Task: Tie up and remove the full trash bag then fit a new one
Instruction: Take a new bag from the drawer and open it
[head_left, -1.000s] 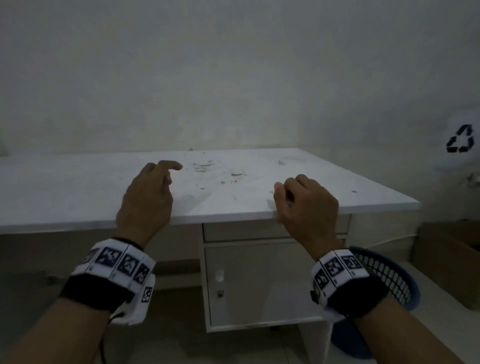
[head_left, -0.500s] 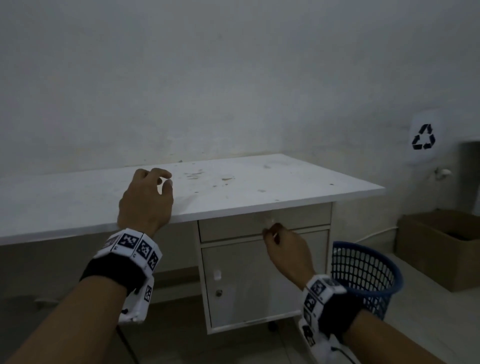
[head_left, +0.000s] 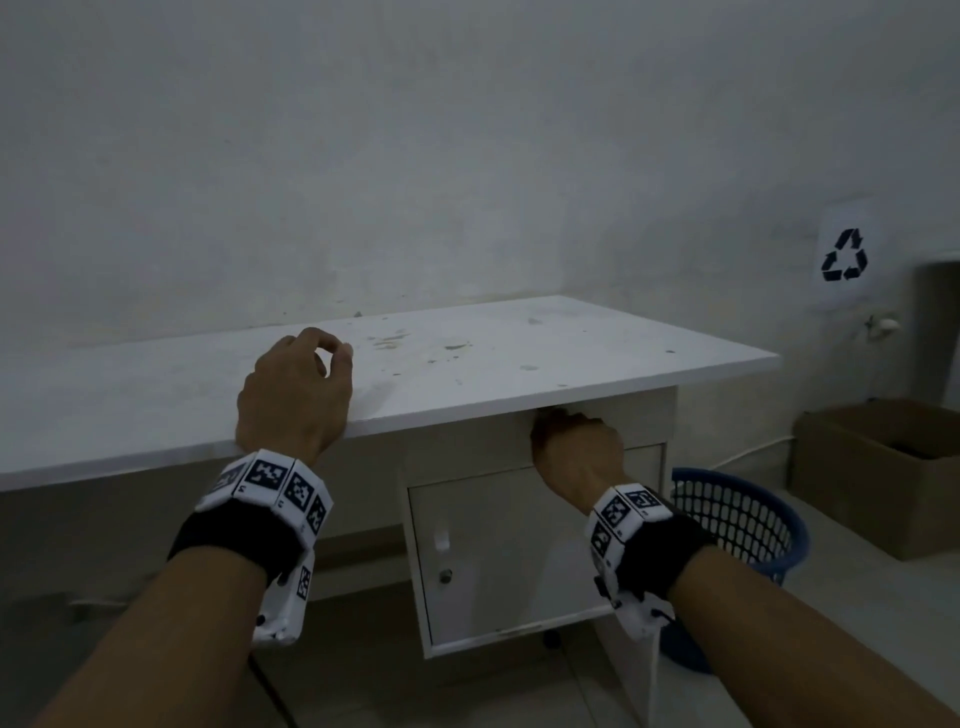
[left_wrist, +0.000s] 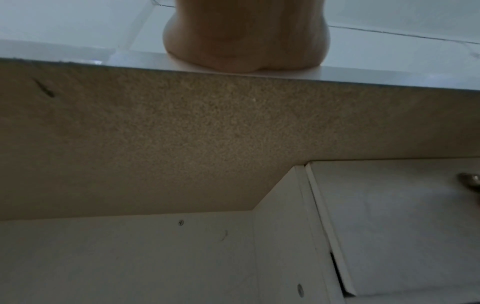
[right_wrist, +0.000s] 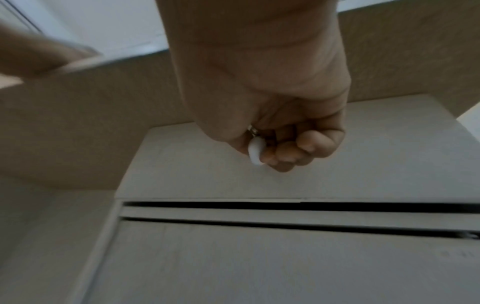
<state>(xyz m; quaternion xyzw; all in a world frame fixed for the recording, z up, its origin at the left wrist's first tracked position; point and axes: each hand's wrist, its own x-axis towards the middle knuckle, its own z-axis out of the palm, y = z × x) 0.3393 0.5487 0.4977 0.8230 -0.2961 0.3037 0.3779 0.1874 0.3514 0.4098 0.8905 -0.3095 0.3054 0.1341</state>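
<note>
Right hand (right_wrist: 275, 131) now up under the desk top (head_left: 519, 358), fingers curled around the white drawer knob (right_wrist: 255, 153); half a second ago just short of it. Left hand (head_left: 293, 395) resting on the desk edge, fingers loosely curled, empty. Blue trash basket (head_left: 748, 525) right of the cabinet, partly hidden; no bag discernible.

A black recycling symbol (head_left: 844, 255), three chasing arrows forming a triangle, is printed on a white paper sheet (head_left: 845, 296) stuck to the wall at the right of the frame. No words or numbers are readable anywhere.
</note>
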